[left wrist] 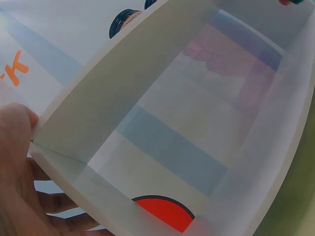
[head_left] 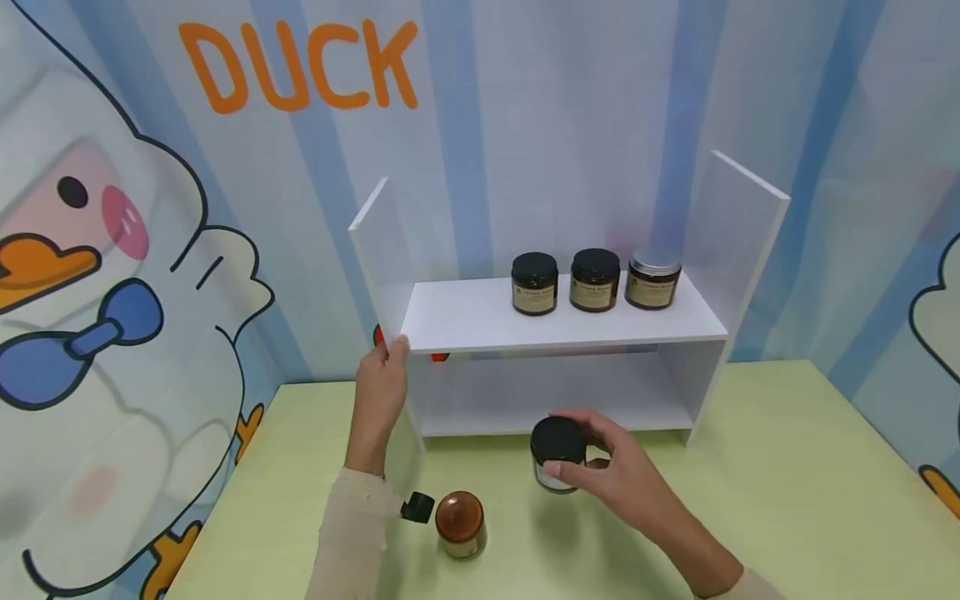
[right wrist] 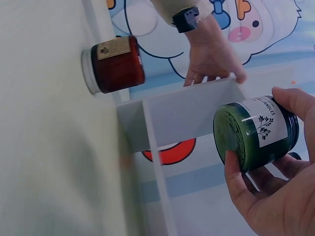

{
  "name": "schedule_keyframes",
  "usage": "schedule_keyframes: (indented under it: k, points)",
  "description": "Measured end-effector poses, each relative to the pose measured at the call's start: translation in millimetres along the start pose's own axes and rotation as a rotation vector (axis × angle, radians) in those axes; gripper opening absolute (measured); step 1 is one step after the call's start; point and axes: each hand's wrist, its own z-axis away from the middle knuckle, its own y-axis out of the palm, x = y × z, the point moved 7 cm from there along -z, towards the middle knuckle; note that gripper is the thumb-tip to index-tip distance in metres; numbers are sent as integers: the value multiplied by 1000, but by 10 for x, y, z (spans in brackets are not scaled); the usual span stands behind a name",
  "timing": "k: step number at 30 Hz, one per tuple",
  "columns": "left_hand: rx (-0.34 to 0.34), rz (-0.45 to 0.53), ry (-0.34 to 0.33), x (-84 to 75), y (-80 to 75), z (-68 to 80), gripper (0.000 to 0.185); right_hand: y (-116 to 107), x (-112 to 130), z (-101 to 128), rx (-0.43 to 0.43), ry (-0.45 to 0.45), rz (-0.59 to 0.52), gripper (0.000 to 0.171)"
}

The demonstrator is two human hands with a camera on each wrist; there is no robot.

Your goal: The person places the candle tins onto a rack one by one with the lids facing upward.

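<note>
My right hand (head_left: 600, 471) grips a green candle jar (head_left: 558, 454) with a black lid, just above the table in front of the white shelf unit (head_left: 562, 329). The right wrist view shows the green jar (right wrist: 256, 132) held by thumb and fingers around its side. My left hand (head_left: 382, 383) holds the front left corner of the shelf's upper board, fingers curled over its edge; the left wrist view shows the left hand (left wrist: 19, 162) under that board (left wrist: 98, 113). An amber jar (head_left: 461, 523) stands on the table near my left forearm.
Three dark jars (head_left: 595, 280) stand in a row on the upper shelf, the rightmost with a silver lid. The lower compartment (head_left: 555, 392) is bare. A pale green table (head_left: 787, 500) runs to the right. A duck-printed wall stands behind.
</note>
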Motion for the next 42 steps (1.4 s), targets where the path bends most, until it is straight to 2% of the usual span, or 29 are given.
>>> schedule_keyframes:
  k: [14,31,42]
  points:
    - [-3,-5,7,-25,2,7,56,-32,487,-171,12,-125,54,53]
    - [-2,-4,2,-3,-20,0,57,-51,836,-361,10,-163,114,58]
    - [-4,-4,9,-5,-6,-7,56,-65,941,-459,17,-172,118,54]
